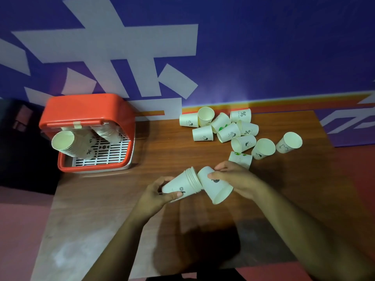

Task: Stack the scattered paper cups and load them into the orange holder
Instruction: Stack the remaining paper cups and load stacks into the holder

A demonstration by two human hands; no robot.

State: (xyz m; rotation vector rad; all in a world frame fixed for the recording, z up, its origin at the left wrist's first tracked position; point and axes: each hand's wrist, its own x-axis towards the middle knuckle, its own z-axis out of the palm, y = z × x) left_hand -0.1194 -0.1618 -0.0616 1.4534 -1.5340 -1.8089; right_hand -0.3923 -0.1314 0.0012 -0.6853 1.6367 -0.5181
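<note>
Left hand (156,194) round "%"-printed cup stack (182,183), right hand (233,177) in pinch on single cup (219,189).

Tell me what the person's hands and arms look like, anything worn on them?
Nothing worn that shows. The left arm and right arm are bare to the frame's edge, no sleeves. The left hand and right hand have no gloves, and no watch, bracelet or ring is visible, though the light is dim.
</note>
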